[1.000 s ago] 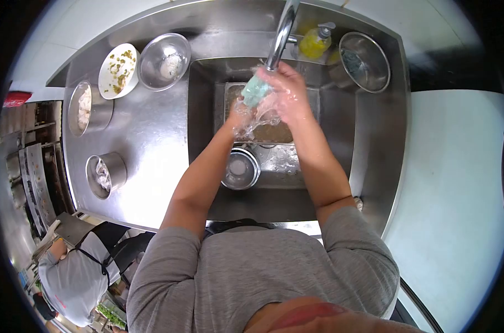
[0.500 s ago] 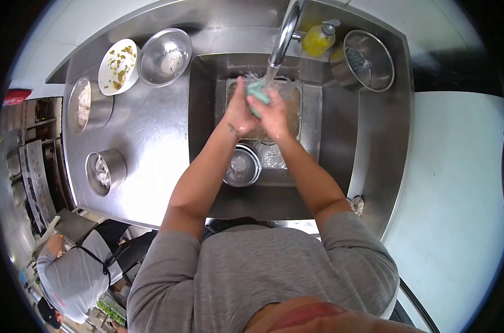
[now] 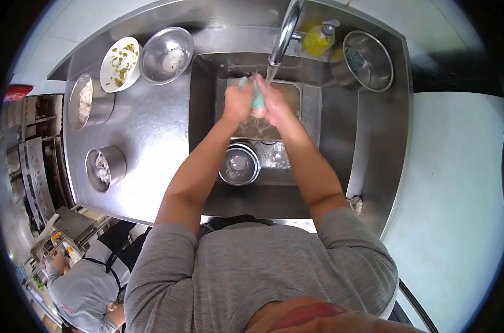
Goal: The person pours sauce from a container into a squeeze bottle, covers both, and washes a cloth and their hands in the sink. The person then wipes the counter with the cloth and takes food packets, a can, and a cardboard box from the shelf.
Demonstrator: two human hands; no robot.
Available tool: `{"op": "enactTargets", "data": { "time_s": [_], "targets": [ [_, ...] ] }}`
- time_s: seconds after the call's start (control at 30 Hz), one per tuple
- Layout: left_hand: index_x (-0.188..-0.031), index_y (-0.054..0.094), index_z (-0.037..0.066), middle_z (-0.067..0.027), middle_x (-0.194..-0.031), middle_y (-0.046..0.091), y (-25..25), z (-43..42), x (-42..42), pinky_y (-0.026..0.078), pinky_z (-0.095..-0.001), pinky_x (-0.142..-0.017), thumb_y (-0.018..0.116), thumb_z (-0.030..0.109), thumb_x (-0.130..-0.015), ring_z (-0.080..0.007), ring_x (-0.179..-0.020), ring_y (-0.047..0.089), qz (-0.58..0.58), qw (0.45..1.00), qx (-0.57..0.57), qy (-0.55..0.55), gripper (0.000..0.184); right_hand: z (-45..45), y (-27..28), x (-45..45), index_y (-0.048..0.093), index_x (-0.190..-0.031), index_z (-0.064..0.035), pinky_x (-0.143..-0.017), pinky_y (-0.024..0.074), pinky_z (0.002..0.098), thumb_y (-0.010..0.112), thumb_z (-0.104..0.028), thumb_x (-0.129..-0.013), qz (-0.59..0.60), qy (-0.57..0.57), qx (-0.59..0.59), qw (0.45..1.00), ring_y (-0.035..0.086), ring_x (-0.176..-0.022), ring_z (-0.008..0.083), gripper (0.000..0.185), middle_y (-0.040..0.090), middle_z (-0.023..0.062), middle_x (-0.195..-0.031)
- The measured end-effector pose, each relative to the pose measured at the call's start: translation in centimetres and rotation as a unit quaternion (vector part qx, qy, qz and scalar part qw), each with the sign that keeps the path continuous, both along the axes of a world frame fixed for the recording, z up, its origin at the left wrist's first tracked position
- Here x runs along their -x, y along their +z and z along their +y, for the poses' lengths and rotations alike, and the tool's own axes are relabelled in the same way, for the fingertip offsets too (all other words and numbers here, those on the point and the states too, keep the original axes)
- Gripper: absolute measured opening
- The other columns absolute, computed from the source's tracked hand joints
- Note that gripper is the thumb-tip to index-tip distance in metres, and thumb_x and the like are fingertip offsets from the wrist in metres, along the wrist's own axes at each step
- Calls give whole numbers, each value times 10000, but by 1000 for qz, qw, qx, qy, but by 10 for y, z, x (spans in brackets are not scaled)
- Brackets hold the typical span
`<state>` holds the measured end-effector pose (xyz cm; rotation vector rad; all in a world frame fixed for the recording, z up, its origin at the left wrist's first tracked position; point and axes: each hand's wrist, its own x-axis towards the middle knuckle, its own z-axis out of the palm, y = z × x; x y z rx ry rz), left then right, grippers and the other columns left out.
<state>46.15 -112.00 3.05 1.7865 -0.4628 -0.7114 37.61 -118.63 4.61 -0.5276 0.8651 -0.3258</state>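
Observation:
A wet, pale green cloth [image 3: 258, 100] is bunched between my two hands below the running faucet [image 3: 285, 34]. My left hand [image 3: 238, 102] is closed around one part of it, with a bit of green showing above the fingers. On the other side, my right hand [image 3: 276, 104] grips it, thumb side up. Both hands are over a rectangular metal tray [image 3: 300, 105] of cloudy water in the steel sink [image 3: 332, 127]. Nearer to me in the sink is a small metal bowl [image 3: 239, 166].
Left counter: a white bowl [image 3: 105, 75] with food scraps, a metal bowl [image 3: 152, 69], and two steel pots [image 3: 103, 108] with pale contents. Back right: a soap pump bottle [image 3: 319, 40] and a steel pot [image 3: 381, 61]. A co-worker [image 3: 88, 288] is at lower left.
My hands have come lower and slightly apart from the water stream, with the cloth now bunched between them. My left hand has turned from open-palmed to closed. The co-worker has shifted.

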Motion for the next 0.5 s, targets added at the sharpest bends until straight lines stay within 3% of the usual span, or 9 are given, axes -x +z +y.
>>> {"op": "enactTargets", "data": {
  "time_s": [0.07, 0.1, 0.17, 0.23, 0.3, 0.33, 0.43, 0.47, 0.5],
  "targets": [
    [-1006, 624, -47, -132, -857, 660, 16, 7, -13, 521, -375, -684, 526, 322, -929, -253, -799, 649, 215, 973, -59, 58, 390, -9, 7, 12, 621, -968, -24, -659, 466, 293, 695, -142, -786, -70, 84, 129, 986, 576, -759, 148, 229, 613, 34, -876],
    [-1009, 623, -47, -116, -866, 654, 14, 14, -19, 518, -365, -681, 539, 332, -926, -242, -812, 639, 279, 959, -19, 47, 397, -15, 10, 18, 619, -963, -24, -665, 466, 296, 709, -126, -771, -105, 125, 192, 968, 577, -770, 146, 235, 610, 27, -882],
    [-1015, 622, -47, -85, -884, 642, -1, 34, -34, 510, -347, -675, 565, 352, -919, -221, -837, 617, 402, 914, 60, 20, 415, -29, 10, 23, 608, -874, -26, -674, 462, 310, 747, -102, -705, 0, 170, 371, 913, 592, -753, 191, 232, 602, 73, -815],
    [-1029, 623, -29, -66, -887, 636, -23, 48, -43, 493, -326, -625, 632, 331, -880, -196, -863, 611, 293, 956, -3, 11, 390, -35, 17, 22, 594, -825, -20, -680, 461, 323, 750, -104, -684, 109, 197, 560, 797, 598, -737, 225, 226, 594, 110, -786],
    [-1000, 633, -37, -54, -843, 637, -39, 55, -50, 490, -319, -602, 639, 320, -877, -184, -840, 620, 183, 980, -81, 8, 377, -32, 40, 23, 584, -793, -9, -673, 461, 349, 742, -102, -680, 123, 218, 569, 783, 598, -710, 260, 215, 590, 149, -771],
    [-956, 665, 8, -57, -889, 667, -41, 59, -52, 487, -307, -662, 661, 296, -851, -230, -788, 630, 128, 987, -97, -22, 307, -31, 49, 21, 586, -792, -9, -669, 461, 357, 731, -101, -693, 113, 237, 571, 778, 601, -707, 258, 198, 595, 146, -767],
    [-828, 701, 47, -75, -901, 680, -32, 55, -49, 490, -359, -657, 683, 283, -811, -283, -759, 633, -206, 953, -188, -119, 237, -24, 57, 19, 601, -807, -14, -666, 460, 374, 698, -107, -732, 90, 242, 565, 783, 607, -717, 267, 154, 611, 140, -779],
    [-781, 722, 92, -111, -947, 677, -28, 50, -44, 460, -460, -816, 681, 261, -782, -305, -859, 634, -255, 941, -184, -129, 173, -22, 58, 19, 608, -815, -16, -666, 460, 379, 687, -111, -744, 83, 235, 561, 789, 608, -724, 274, 142, 617, 139, -786],
    [-784, 724, 98, -119, -941, 676, -20, 45, -35, 420, -490, -865, 675, 254, -784, -295, -887, 630, -374, 899, -200, -109, 163, -23, 62, 17, 616, -845, -20, -668, 460, 382, 672, -109, -759, 112, 254, 532, 800, 611, -732, 277, 136, 624, 141, -798]
  ]
}}
